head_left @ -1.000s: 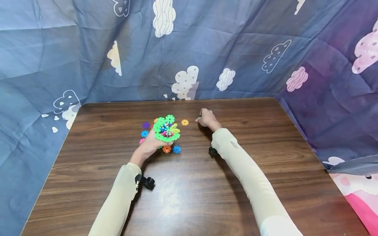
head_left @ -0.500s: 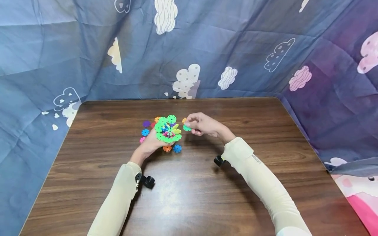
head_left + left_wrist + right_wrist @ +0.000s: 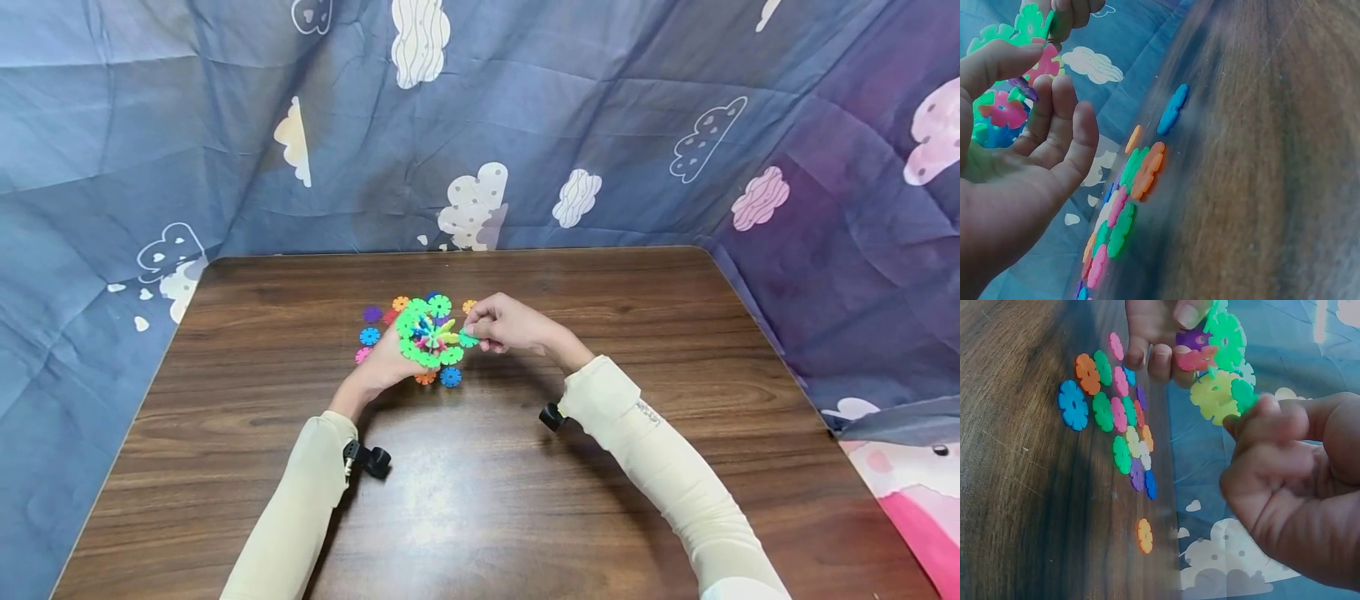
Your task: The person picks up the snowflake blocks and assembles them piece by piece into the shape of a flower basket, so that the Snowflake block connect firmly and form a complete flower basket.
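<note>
My left hand (image 3: 384, 360) grips a cluster of interlocking snowflake discs (image 3: 410, 323) above the table. Green discs ring its outer side, with yellow, blue, pink and purple ones in the middle. In the left wrist view, the thumb and index finger pinch a purple disc (image 3: 1024, 89) near the cluster's base. My right hand (image 3: 517, 323) pinches a single green snowflake disc (image 3: 468, 339) at the cluster's right side. In the right wrist view that disc (image 3: 1244, 395) overlaps the edge of a yellow disc (image 3: 1211, 400); whether they are joined cannot be told.
Loose snowflake discs in several colours lie flat on the brown wooden table (image 3: 480, 483), mostly beneath the left hand. A blue disc (image 3: 451, 377) is nearest the front, and an orange one (image 3: 469, 307) lies behind the right fingers. A cloud-patterned cloth (image 3: 337, 142) hangs behind the table.
My right hand has picked up the green disc from the table's far side and carried it left to the cluster. The left hand stays nearly in place, the cluster turning slightly.
</note>
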`<action>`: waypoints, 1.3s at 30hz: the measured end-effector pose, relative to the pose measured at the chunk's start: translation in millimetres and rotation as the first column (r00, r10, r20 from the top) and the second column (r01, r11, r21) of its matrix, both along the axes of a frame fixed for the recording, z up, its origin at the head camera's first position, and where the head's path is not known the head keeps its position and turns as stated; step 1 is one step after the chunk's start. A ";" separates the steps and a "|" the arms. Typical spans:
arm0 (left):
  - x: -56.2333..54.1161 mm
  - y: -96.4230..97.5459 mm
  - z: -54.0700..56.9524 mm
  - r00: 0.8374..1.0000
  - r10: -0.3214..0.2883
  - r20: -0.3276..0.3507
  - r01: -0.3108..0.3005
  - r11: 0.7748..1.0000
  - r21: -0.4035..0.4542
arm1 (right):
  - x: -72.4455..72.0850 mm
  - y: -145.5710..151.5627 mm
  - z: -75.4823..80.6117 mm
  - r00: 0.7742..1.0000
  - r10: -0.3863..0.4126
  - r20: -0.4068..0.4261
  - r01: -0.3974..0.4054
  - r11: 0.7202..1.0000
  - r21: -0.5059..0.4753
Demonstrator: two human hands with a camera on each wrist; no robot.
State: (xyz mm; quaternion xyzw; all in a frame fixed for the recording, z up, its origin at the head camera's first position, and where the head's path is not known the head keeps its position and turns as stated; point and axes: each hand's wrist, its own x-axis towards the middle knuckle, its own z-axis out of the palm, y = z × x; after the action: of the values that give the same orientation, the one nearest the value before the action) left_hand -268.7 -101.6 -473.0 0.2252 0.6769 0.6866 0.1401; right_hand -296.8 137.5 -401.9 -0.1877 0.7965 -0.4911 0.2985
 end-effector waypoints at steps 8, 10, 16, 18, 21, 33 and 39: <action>0.4 1.1 0.9 0.999 -0.025 -0.024 0.025 0.999 -0.020 | 1.3 -0.3 2.1 0.997 0.039 -0.059 -0.035 0.997 0.066; -0.2 1.9 2.5 0.999 -0.036 -0.038 0.035 0.999 -0.015 | 2.5 -1.7 2.6 0.998 0.018 -0.060 -0.014 0.998 0.066; 1.1 1.6 6.6 1.000 -0.010 -0.018 0.009 0.999 -0.040 | 7.7 -13.0 2.7 0.994 -0.085 -0.062 0.090 0.994 0.070; 1.2 0.9 6.5 1.000 0.001 -0.002 -0.001 1.000 -0.031 | 8.1 -17.3 1.9 0.991 -0.117 -0.063 0.120 0.991 0.056; 1.1 -0.6 6.8 1.000 0.008 0.014 -0.007 1.000 -0.011 | 8.1 -21.6 1.3 0.986 -0.156 -0.059 0.158 0.987 0.019; -2.5 -2.6 -1.1 0.994 -0.085 0.072 0.076 0.991 0.114 | 6.9 -19.7 -11.4 0.979 -0.158 0.126 0.174 0.977 -0.122; -2.7 -2.6 1.0 0.993 -0.030 0.115 0.017 0.993 0.114 | 4.8 -22.8 -15.1 0.967 -0.203 0.151 0.226 0.961 -0.159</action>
State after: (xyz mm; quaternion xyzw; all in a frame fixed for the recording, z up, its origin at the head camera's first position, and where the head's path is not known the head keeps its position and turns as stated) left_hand -271.4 -104.2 -472.1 0.2001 0.6248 0.7343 0.1744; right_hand -292.0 114.7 -416.9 -0.0923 0.7442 -0.6001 0.2784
